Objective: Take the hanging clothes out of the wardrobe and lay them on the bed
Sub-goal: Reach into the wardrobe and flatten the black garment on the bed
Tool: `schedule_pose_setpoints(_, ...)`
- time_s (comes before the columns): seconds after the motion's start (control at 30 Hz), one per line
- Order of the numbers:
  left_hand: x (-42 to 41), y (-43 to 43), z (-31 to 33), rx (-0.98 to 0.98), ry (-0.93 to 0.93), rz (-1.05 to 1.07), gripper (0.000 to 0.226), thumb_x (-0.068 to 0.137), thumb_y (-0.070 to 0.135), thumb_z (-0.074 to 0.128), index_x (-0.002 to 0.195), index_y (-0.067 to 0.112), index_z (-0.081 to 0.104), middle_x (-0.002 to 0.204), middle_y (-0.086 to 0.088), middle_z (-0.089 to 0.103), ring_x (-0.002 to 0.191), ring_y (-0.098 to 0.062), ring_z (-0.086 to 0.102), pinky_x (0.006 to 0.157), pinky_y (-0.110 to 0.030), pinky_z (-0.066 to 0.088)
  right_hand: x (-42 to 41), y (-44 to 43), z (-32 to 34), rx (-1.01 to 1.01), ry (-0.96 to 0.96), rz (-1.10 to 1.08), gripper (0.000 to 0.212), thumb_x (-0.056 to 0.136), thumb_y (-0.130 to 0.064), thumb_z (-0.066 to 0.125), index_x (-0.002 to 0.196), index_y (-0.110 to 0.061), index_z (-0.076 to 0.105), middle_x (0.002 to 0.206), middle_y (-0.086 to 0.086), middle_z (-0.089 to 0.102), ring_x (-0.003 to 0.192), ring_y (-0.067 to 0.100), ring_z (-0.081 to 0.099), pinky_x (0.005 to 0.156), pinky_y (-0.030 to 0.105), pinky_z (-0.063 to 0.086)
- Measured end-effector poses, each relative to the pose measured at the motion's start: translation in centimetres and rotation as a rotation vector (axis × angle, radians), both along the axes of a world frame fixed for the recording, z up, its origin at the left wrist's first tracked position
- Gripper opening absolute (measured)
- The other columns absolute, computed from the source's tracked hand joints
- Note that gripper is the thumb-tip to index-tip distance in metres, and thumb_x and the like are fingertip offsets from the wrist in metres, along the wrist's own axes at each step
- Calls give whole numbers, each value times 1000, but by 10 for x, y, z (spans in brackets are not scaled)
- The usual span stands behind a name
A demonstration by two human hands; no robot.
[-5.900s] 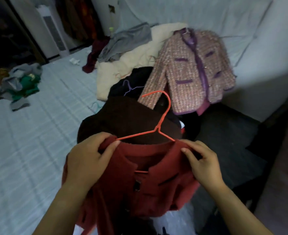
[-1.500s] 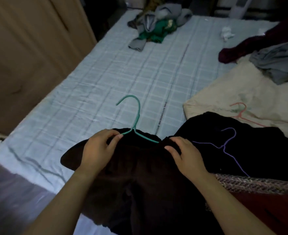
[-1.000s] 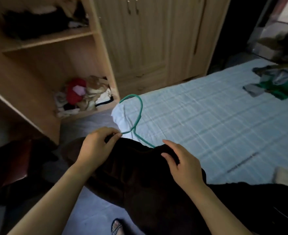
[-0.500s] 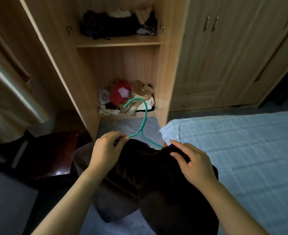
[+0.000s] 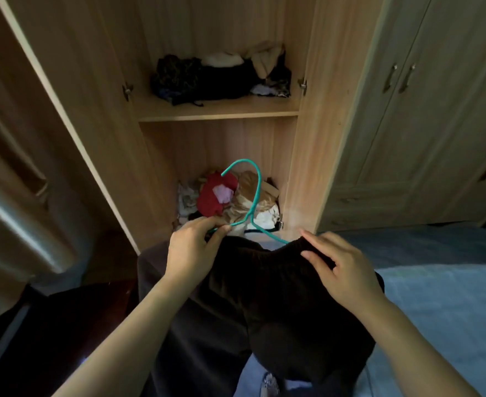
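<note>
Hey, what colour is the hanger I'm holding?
Teal green. The hanger shows best in the head view, its hook standing out against the pale wooden wardrobe.

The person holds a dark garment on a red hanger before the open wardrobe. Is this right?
Not quite. The hanger is green, not red, as the head view shows. The dark garment on it and the open wardrobe are as you say.

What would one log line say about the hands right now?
left hand: pinches green hanger | right hand: holds dark garment | facing: open wardrobe
</note>
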State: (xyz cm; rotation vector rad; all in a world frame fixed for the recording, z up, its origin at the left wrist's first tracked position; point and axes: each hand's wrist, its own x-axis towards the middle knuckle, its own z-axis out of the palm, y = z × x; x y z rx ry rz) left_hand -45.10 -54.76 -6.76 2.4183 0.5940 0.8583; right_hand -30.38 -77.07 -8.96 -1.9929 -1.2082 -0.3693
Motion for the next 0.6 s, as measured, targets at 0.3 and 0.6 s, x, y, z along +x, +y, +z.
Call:
schedule_pose_setpoints(0.3,193,132,80,175,-130,73,29,85,50,44,86,31,67,82,14,66,81,-12,62,71,-43,50,209,129,63,-21,49,90,45,86,-61,42,131,-54,41,97,-14,64,86,5,62,70,26,50)
schedule_pose_setpoints(0.6,351,268,171,178,-241,24,19,87,38,60,88,23,70,84,8,67,82,-13,62,72,-39,51,352,267,156,232,-176,11,40,84,-47,54,123,-40,56,96,-16,66,65,6,60,52,11,41)
